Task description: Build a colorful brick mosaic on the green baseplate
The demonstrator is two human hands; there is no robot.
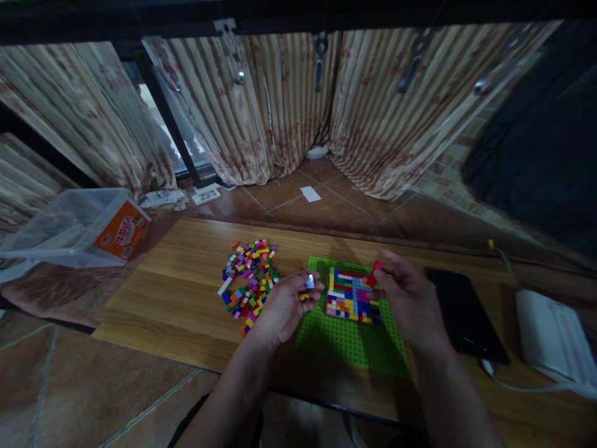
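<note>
Red brick is pinched in the right hand's grip at the panel's far right corner; contact can't be told. Pale brick is pinched in the left hand's grip. Panel is built of multicolour strips and small bricks, seated on the green baseplate. Tub's orange label is printed with Chinese characters, too blurred to read surely.

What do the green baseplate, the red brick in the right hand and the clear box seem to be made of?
The green baseplate: probably moulded plastic, fairly matt, with rows of small studs. The red brick in the right hand: likely hard plastic, smooth, with even colour and straight edges. The clear box: seemingly plastic, see-through and slightly cloudy, though the look cannot settle it.
</note>
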